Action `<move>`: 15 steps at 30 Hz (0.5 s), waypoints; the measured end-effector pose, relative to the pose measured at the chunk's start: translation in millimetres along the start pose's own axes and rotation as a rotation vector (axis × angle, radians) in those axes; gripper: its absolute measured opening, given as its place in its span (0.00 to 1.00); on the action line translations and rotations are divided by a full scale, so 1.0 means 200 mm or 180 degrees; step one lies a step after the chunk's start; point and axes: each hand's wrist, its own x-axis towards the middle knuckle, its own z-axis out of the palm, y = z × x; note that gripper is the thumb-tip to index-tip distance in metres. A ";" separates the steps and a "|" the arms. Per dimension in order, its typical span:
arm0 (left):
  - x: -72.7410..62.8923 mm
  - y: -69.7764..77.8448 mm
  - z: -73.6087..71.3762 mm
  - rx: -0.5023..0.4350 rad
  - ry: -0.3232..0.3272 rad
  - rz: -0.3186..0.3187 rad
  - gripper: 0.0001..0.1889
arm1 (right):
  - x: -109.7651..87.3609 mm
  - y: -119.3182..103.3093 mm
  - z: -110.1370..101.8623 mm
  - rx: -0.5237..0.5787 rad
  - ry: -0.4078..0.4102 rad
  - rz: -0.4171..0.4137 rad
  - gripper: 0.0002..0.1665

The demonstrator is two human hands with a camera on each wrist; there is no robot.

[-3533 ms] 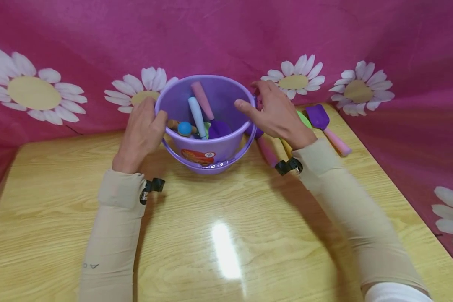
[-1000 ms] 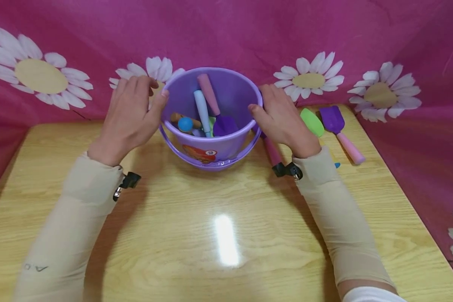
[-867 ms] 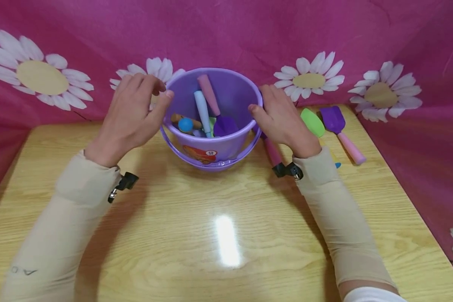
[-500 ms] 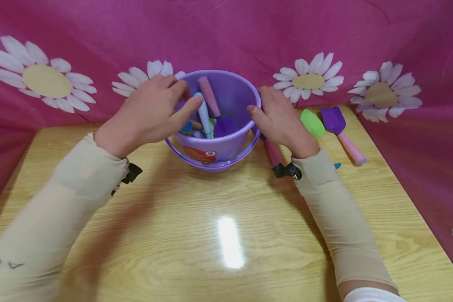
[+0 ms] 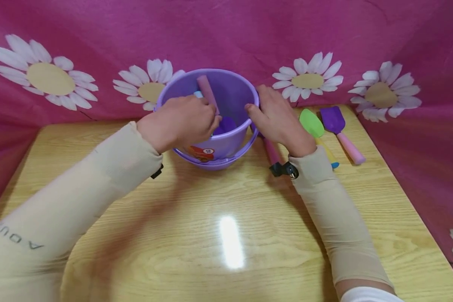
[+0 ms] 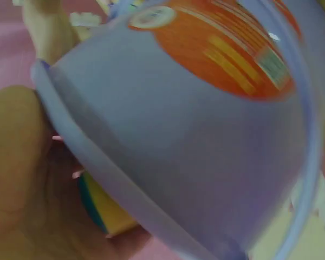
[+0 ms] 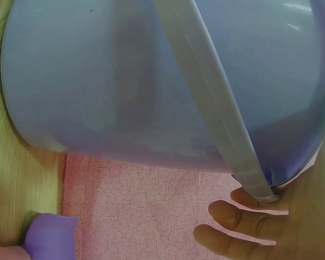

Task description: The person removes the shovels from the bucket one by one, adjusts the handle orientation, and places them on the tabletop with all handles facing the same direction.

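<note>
A purple bucket (image 5: 232, 144) stands at the back of the table, its carrying handle hanging in front. My right hand (image 5: 281, 119) holds its right rim, thumb over the edge and fingers outside; the right wrist view shows those fingers (image 7: 233, 219) below the handle's end. My left hand (image 5: 183, 121) reaches over the front-left rim, its fingertips hidden inside. In the left wrist view a yellow and green thing (image 6: 109, 210) shows between that hand and the rim; whether it is gripped cannot be told. Inside the bucket, a pink-handled purple shovel (image 5: 207, 90) leans beside a light blue handle (image 5: 198, 94).
Right of the bucket lie a purple shovel with a pink handle (image 5: 349, 149) and a green-bladed tool (image 5: 311, 122) with a yellow handle. Another pink handle (image 5: 272, 152) is partly behind my right hand. A pink daisy-printed cloth (image 5: 226, 37) rises behind the table (image 5: 196, 235).
My left hand has left the bucket's left rim and moved right and down into the opening, covering the blue ball. The bucket has shifted slightly; my right hand stays on its rim.
</note>
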 end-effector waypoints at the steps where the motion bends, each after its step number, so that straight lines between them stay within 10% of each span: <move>1: 0.01 0.01 0.00 -0.0019 -0.0084 -0.0038 0.35 | 0.00 0.00 0.00 0.0003 -0.0009 -0.0003 0.31; 10: 0.09 0.05 -0.09 -0.0194 -0.1059 -0.0656 0.47 | 0.01 -0.01 -0.01 -0.0001 -0.0048 0.0054 0.31; 15: 0.11 0.01 -0.09 -0.0091 -0.1312 -0.0806 0.20 | 0.00 -0.01 -0.01 0.0039 -0.0058 0.0079 0.32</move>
